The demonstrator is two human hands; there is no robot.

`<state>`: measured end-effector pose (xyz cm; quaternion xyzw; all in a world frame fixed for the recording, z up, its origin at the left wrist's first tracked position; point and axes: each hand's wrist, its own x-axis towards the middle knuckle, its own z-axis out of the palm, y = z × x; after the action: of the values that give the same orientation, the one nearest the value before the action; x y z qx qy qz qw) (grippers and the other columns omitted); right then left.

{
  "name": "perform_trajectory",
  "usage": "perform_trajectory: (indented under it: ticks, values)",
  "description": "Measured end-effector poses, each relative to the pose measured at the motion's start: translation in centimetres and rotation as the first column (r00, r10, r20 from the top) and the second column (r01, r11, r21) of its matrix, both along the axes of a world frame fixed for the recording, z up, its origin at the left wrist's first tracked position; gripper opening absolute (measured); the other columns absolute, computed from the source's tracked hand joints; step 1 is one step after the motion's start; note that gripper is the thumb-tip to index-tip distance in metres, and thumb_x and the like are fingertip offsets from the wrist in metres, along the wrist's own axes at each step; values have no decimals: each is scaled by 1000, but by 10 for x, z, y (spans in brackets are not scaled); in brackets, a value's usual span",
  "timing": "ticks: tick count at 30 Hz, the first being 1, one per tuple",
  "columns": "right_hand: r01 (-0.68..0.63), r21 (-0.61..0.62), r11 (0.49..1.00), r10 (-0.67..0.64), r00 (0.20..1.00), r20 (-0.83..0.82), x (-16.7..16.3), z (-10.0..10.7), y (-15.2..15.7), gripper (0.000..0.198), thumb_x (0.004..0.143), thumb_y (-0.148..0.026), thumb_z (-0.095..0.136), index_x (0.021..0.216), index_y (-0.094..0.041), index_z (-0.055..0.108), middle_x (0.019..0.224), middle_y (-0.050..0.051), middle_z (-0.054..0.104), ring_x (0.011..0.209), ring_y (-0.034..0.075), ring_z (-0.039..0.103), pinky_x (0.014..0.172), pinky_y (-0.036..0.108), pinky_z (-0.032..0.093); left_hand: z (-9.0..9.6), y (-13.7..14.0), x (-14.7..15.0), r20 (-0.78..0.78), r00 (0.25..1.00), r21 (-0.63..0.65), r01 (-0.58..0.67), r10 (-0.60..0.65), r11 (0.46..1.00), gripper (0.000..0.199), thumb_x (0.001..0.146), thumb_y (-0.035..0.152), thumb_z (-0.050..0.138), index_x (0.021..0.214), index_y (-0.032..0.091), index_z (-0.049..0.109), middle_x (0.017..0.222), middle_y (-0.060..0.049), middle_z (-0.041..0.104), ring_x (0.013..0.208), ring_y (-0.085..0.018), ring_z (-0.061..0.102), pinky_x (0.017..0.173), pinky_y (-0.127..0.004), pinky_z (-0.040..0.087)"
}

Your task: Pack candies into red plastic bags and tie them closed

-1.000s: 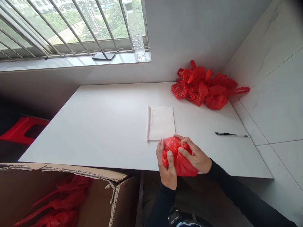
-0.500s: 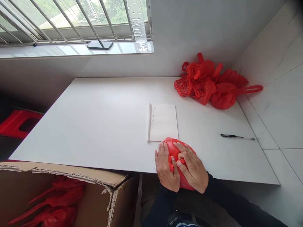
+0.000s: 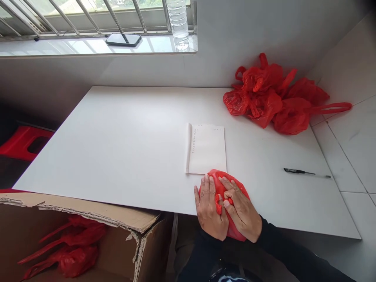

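Observation:
At the table's front edge lies a red plastic bag (image 3: 216, 178), its contents hidden. My left hand (image 3: 210, 213) rests along its left side, fingers stretched, with a bunched red end caught by the thumb. On the right side of the bag, my right hand (image 3: 242, 213) pinches another red end between thumb and curled index finger while other fingers lie over the plastic. Between the two hands the bunched plastic is partly covered, so I cannot tell whether it is knotted. Just beyond the bag is a white notepad (image 3: 208, 150) with small marks down its left side.
Several tied red bags (image 3: 264, 98) sit at the table's far right corner. A pen (image 3: 299, 171) lies to the right. An open cardboard box (image 3: 117, 213) with red bags inside stands front left, near a red stool (image 3: 26, 143). A phone (image 3: 123, 39) and water bottle (image 3: 179, 25) occupy the sill.
The view has shifted slightly, so the table items appear displaced. Both hands keep nearly the same hold on the red bag.

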<state>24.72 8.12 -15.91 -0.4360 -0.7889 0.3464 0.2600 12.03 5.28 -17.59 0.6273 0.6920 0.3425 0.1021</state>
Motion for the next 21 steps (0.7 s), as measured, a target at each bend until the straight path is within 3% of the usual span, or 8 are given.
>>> perform_trajectory:
  ticks: [13, 18, 21]
  values:
    - [1, 23, 1000, -2, 1000, 10, -1, -16, -1, 25, 106, -25, 34, 126, -23, 49, 162, 4, 30, 150, 24, 26, 122, 54, 32, -6, 1, -2, -128, 992, -19, 19, -21, 1000, 59, 101, 26, 38, 157, 17, 27, 157, -8, 43, 148, -22, 34, 126, -46, 18]
    - [20, 55, 998, -17, 998, -68, -3, -22, 0, 21, 105, -27, 37, 120, -25, 51, 159, 5, 37, 147, 25, 32, 121, 55, 33, -10, 3, 0, -47, 999, -37, 14, -16, 999, 58, 101, 24, 39, 158, 21, 25, 157, -5, 43, 148, -21, 34, 127, -47, 14]
    - [80, -11, 997, -81, 984, -157, -3, -18, 1, 19, 106, -31, 37, 119, -27, 50, 155, 4, 43, 145, 24, 36, 118, 53, 37, 2, 2, -2, -10, 1000, -44, 10, -10, 999, 54, 103, 22, 36, 156, 25, 30, 156, -4, 44, 146, -19, 36, 126, -45, 15]
